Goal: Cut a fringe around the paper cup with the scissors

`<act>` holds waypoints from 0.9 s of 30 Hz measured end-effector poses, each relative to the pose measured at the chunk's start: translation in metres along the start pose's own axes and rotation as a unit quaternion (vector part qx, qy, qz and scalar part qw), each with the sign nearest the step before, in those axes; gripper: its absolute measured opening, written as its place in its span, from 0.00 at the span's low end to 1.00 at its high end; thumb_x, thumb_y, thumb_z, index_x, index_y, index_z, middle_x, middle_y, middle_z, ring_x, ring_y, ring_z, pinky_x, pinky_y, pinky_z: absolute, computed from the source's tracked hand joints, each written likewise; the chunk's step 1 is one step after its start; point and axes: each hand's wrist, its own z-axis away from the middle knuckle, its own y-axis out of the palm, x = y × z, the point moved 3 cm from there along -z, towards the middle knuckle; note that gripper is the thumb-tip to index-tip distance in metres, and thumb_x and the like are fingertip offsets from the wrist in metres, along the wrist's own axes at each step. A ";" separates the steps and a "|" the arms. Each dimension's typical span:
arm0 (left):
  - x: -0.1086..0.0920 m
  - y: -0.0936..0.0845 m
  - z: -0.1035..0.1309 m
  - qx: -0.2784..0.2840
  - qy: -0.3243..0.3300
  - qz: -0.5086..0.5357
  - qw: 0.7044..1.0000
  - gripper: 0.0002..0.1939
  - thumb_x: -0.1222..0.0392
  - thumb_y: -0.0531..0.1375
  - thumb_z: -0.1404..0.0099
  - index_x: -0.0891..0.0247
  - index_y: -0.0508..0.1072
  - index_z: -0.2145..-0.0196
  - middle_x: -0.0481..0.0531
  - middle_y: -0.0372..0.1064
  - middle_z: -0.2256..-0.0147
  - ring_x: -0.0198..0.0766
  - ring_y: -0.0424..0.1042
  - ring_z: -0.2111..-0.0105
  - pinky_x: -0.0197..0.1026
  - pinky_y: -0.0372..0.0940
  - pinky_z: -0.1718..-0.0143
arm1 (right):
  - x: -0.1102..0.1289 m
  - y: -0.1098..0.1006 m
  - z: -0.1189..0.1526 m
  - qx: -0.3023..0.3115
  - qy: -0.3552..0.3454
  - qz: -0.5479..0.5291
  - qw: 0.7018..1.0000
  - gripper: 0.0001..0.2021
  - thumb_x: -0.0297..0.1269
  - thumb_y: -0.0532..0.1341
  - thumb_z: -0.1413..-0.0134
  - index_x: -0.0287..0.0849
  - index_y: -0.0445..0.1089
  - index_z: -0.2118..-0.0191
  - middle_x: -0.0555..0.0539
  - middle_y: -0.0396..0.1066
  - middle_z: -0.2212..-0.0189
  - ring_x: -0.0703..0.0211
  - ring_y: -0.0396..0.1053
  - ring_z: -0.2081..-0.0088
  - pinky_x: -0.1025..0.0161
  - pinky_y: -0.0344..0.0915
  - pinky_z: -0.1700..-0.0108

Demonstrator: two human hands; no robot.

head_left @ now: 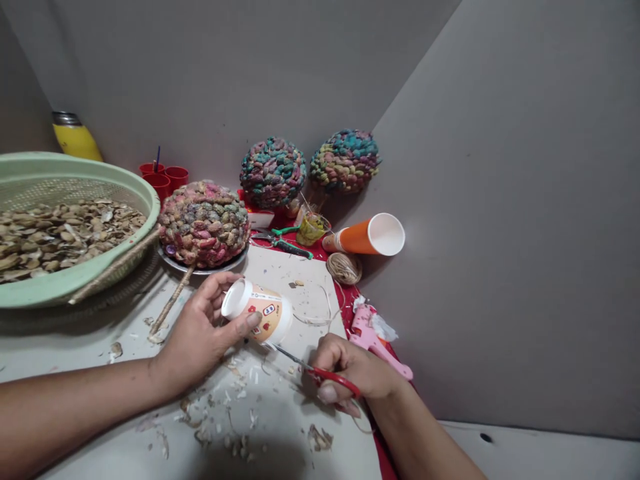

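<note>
My left hand grips a paper cup, white with an orange printed band, lying tilted on its side above the table. The thumb presses on the printed side and the fingers wrap behind. In my right hand is a pair of scissors with red handles, its blades pointing left. Their tips reach the lower edge of the cup; whether they cut into it I cannot tell. Behind the cup, a thin cord curls over the table.
A green basket of shells stands left. Nutshell-covered balls include a pinkish one on a dish. Green-handled pliers, orange cups, a twine ball and a pink glue gun lie right. Scraps litter the table.
</note>
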 end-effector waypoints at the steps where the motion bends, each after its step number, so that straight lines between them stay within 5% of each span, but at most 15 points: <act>1: -0.001 0.000 0.001 -0.002 0.002 -0.003 1.000 0.25 0.56 0.71 0.45 0.58 0.66 0.54 0.50 0.75 0.58 0.39 0.74 0.58 0.39 0.69 0.56 | 0.000 0.000 0.000 -0.001 0.001 -0.007 1.000 0.27 0.52 0.74 0.60 0.36 0.65 0.86 0.53 0.62 0.91 0.72 0.54 0.92 0.75 0.49 0.90; 11: 0.001 -0.002 0.000 -0.014 0.047 -0.019 0.999 0.25 0.55 0.70 0.43 0.57 0.66 0.51 0.52 0.70 0.50 0.41 0.71 0.50 0.41 0.69 0.53 | 0.003 0.003 -0.005 0.022 -0.044 -0.052 0.997 0.26 0.50 0.72 0.55 0.36 0.64 0.87 0.53 0.61 0.92 0.71 0.54 0.92 0.73 0.51 0.88; 27: 0.010 -0.004 -0.004 -0.011 0.068 0.019 0.997 0.26 0.56 0.70 0.43 0.56 0.63 0.51 0.50 0.70 0.54 0.40 0.72 0.54 0.42 0.70 0.54 | 0.008 0.000 -0.001 0.012 -0.060 -0.046 0.997 0.25 0.49 0.73 0.55 0.35 0.67 0.86 0.52 0.63 0.91 0.71 0.56 0.91 0.74 0.51 0.88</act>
